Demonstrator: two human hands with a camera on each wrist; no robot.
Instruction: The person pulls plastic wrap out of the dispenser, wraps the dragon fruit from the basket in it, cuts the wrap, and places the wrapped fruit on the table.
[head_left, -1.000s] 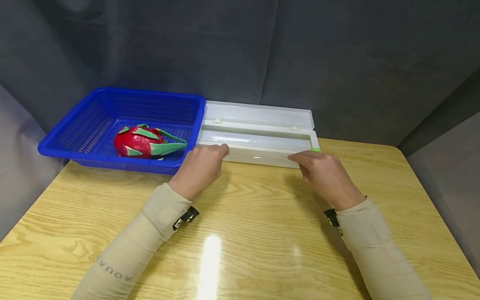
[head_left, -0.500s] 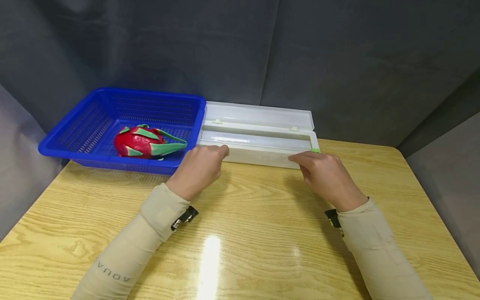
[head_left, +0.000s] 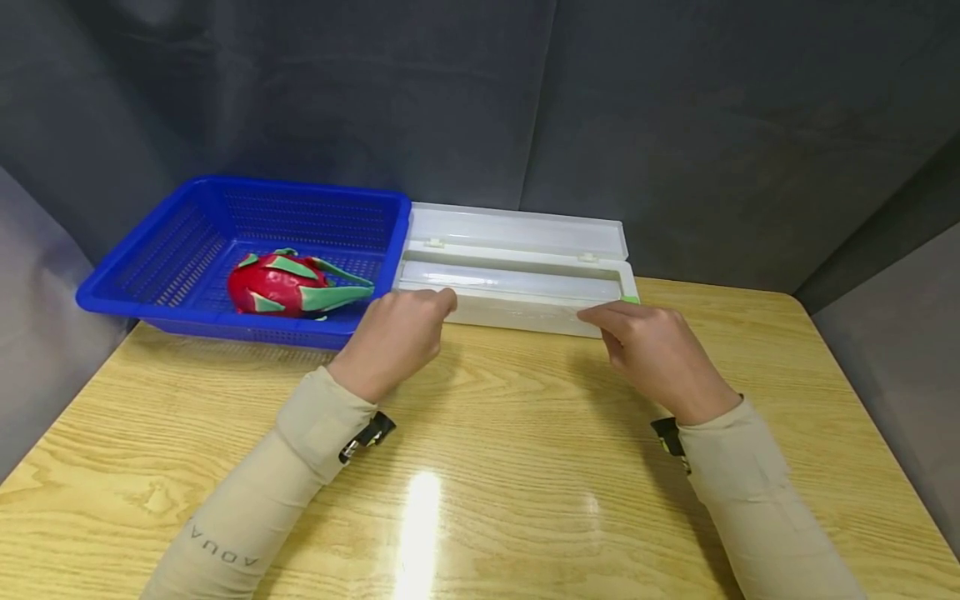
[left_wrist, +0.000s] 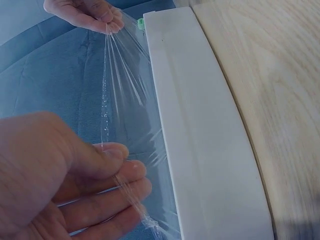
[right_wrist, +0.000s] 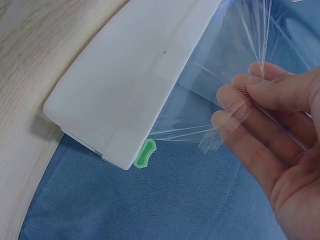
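Clear plastic wrap [left_wrist: 132,100] stretches from a long white wrap dispenser [left_wrist: 205,135] to both hands. The left hand [head_left: 393,337] pinches one corner of the film between thumb and index finger, its other fingers loosely bent. At the opposite corner the right hand [head_left: 656,354] pinches the film the same way, as the right wrist view shows. Between them the film's free edge runs fairly taut, with creases gathering at each pinch. Inside the dispenser lies the wrap roll [head_left: 510,281]. A green cutter slider [right_wrist: 145,153] sits at the dispenser's right end, and its lid [head_left: 517,231] is tipped back.
Left of the dispenser, touching or almost touching it, stands a blue plastic basket [head_left: 243,323]. A red and green dragon fruit [head_left: 277,287] lies inside it. Dark cloth [head_left: 675,125] hangs behind the wooden table [head_left: 510,467].
Both wrists drift very slightly outward, away from each other, while the fingertips keep their pinch on the plastic wrap. Basket, dragon fruit and dispenser have not moved.
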